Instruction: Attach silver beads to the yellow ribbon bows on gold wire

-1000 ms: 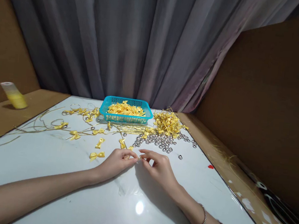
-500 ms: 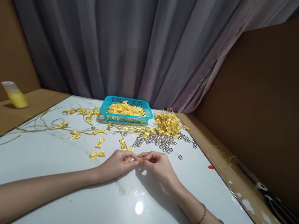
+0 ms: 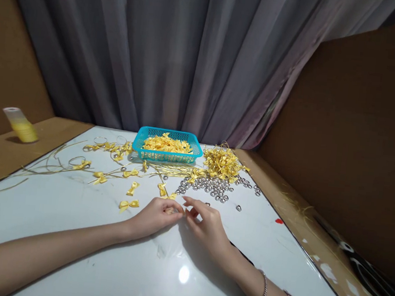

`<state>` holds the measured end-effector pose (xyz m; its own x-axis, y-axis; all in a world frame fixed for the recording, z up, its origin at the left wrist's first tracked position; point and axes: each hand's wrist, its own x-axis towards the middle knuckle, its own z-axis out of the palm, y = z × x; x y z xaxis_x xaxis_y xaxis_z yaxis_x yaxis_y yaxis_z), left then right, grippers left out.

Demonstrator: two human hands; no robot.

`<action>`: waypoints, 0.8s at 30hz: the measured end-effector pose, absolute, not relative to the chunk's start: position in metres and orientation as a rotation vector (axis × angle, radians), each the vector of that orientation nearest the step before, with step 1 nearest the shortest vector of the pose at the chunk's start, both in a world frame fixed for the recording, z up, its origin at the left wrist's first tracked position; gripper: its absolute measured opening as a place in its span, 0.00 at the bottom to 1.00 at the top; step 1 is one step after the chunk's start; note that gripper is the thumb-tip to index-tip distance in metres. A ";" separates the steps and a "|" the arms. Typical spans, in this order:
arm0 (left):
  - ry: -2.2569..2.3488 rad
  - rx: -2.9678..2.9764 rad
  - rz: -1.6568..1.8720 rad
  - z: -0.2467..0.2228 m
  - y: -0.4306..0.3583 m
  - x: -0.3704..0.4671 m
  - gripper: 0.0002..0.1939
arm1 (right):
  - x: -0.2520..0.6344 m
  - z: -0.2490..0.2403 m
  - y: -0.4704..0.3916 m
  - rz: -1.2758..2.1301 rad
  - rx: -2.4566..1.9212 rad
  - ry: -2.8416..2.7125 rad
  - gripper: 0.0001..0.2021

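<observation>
My left hand (image 3: 160,213) is pinched, thumb and index fingertip together, just above the table; whatever sits between them is too small to make out. Close beside it, my right hand (image 3: 209,221) has its index finger lifted away from the thumb, with nothing visible held. Just beyond the hands lie small silver beads (image 3: 211,186), in a loose heap. Left of my left hand, a yellow ribbon bow (image 3: 129,204) rests on the white table (image 3: 109,270), with another yellow bow (image 3: 132,188) behind it.
A blue basket (image 3: 166,156) full of yellow bows stands at the back. Beside it are a pile of yellow bows with golden cords (image 3: 223,163) and a bundle of cords (image 3: 174,170). Looped cords (image 3: 55,169) spread leftward. A yellow ribbon spool (image 3: 23,129) stands far left.
My right hand's index finger has lifted off and its fingers have spread, with the wrist shifting slightly toward me. My left hand keeps its pinch in the same place.
</observation>
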<state>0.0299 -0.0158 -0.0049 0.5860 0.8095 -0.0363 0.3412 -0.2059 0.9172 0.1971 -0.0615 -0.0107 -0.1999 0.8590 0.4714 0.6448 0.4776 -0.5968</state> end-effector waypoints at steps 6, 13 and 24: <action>0.918 1.726 0.579 -0.007 -0.014 0.029 0.11 | 0.200 -0.012 -0.060 0.045 -1.229 -2.197 0.22; 0.882 1.594 0.541 -0.006 -0.011 0.030 0.10 | 0.205 -0.009 -0.059 -0.306 -1.085 -2.398 0.13; 0.869 1.556 0.515 -0.008 -0.010 0.028 0.12 | 0.202 -0.009 -0.061 -0.126 -1.256 -2.323 0.08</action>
<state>0.0285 -0.0102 -0.0083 0.6201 0.7698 -0.1514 0.2366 0.0005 0.9716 0.2023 -0.0610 -0.0089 -0.4546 0.7613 0.4624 0.8069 0.5718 -0.1481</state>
